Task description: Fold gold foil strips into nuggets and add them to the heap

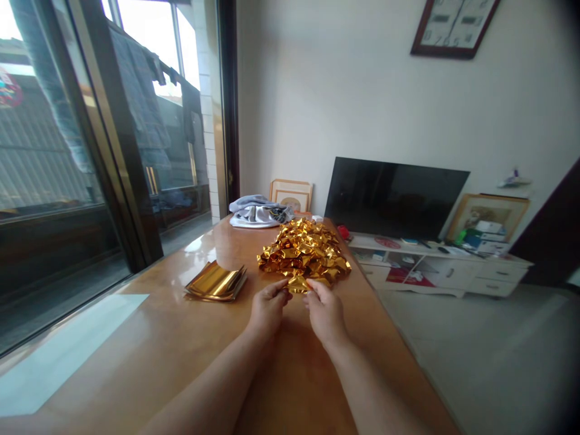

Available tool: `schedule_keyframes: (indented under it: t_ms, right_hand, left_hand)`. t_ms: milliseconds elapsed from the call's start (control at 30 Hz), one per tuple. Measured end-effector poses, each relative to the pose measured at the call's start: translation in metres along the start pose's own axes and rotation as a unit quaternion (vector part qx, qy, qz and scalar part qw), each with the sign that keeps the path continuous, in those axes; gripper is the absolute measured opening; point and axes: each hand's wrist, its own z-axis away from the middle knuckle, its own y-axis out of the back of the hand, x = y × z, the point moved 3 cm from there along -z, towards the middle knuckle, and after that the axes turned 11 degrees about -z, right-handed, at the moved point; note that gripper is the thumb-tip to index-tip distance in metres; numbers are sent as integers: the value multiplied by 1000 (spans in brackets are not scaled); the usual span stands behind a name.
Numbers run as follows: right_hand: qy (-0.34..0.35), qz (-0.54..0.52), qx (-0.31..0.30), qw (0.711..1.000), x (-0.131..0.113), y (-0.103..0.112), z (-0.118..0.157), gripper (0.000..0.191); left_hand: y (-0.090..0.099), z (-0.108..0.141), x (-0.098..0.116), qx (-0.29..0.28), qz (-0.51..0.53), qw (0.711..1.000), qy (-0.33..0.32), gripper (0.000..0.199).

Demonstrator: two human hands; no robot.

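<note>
Between my two hands is a folded gold foil paper ingot [298, 284], pinched at both ends just above the table. My left hand [268, 307] is closed on its left end, thumb on top. On its right end my right hand [327, 308] is closed too. Right behind it rises a heap of folded gold foil pieces [306, 248]. To the left of my left hand lies a stack of flat gold foil sheets [215, 281], curling up at the edges.
The glossy wooden table [181, 356] has folded cloth [256, 212] at its far end and a pale sheet [67, 350] along its left side. Beyond it, a television [394, 196] stands on a white cabinet [453, 272]. Sliding glass doors [104, 133] flank the left.
</note>
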Motion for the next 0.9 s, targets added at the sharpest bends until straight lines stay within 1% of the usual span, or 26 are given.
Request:
schedule_keyframes:
  t_ms: [200,433,567,733,900]
  right_hand:
    - [17,36,-4,999,-4,1,2,43]
    - [28,76,-5,997,-8,4,1,42]
    - [30,86,-2,996,-7,5,1,43]
    - [36,98,-7,995,-5,6,0,43]
    - [33,110,-8,993,-5,7,0,43]
  left_hand:
    - [0,-2,0,-7,-1,1000,-13,44]
    - [-2,2,-1,-12,4,1000,-10,42]
    - [-4,2,-2,-24,-15,1000,-12,41]
    - [-3,0,-5,-40,-59,997,-21,46]
    - [-4,-1,-6,-53,-62,997,-15,46]
